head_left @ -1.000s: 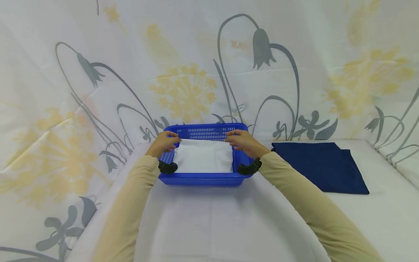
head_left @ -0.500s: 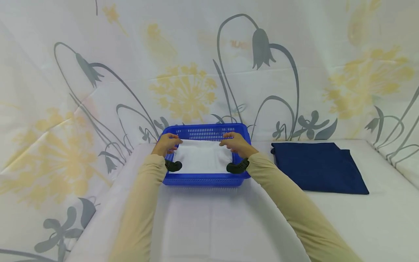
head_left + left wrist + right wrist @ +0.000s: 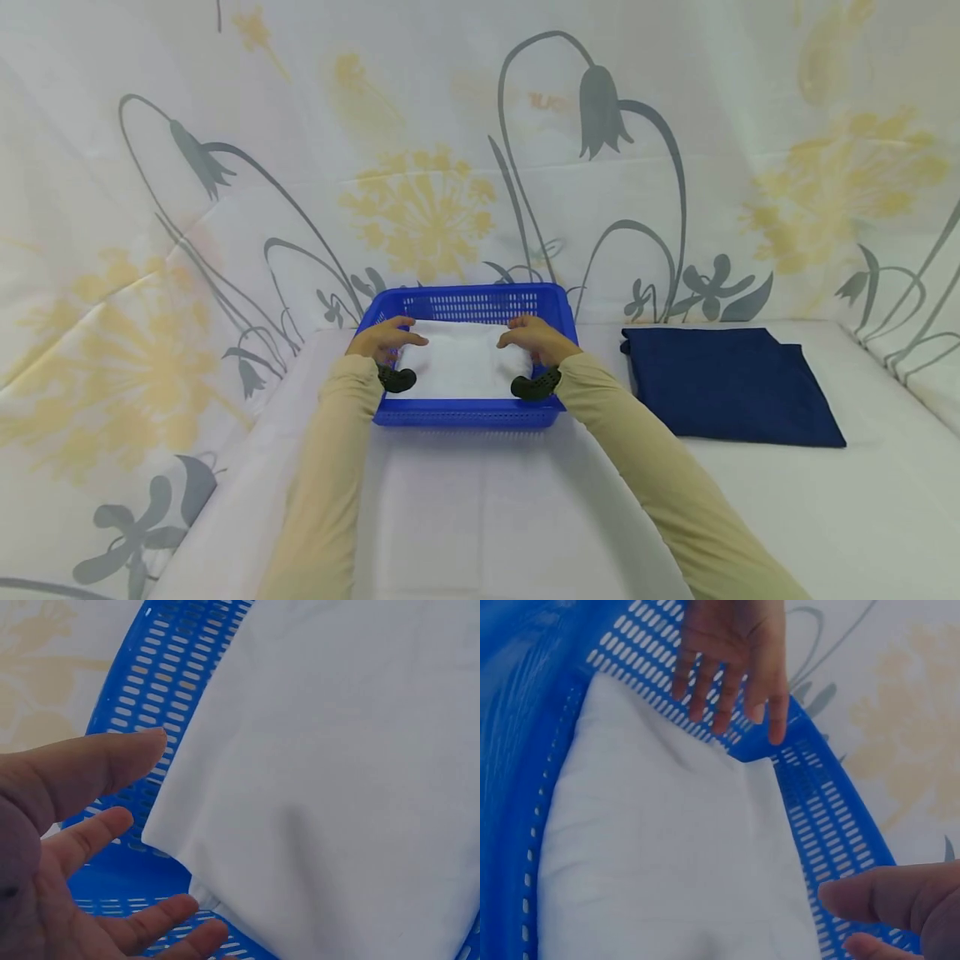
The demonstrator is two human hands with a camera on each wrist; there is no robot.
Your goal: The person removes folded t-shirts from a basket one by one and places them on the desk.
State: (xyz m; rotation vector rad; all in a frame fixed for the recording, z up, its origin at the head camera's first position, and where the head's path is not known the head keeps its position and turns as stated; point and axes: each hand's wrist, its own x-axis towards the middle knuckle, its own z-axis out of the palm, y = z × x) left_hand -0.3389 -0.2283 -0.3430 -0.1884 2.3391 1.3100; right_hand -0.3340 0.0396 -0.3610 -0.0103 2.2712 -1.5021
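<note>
A folded white cloth lies flat inside a blue plastic basket with slotted walls. At the cloth's left side is my left hand; in the left wrist view its thumb and fingers are spread and hold nothing. On the opposite side, my right hand has its thumb and fingertip pointing in over the cloth. The right wrist view shows only this hand's thumb and part of a finger, beside the cloth and gripping nothing. Its other fingers are out of that view.
Right of the basket, a folded dark blue cloth lies on the white-covered table. A flower-printed sheet hangs behind and along the left. Black bands sit on both wrists.
Both hands have come closer together over the basket, the right moving left and the left slightly right. They have also lowered a little. The white cloth and basket stay in place.
</note>
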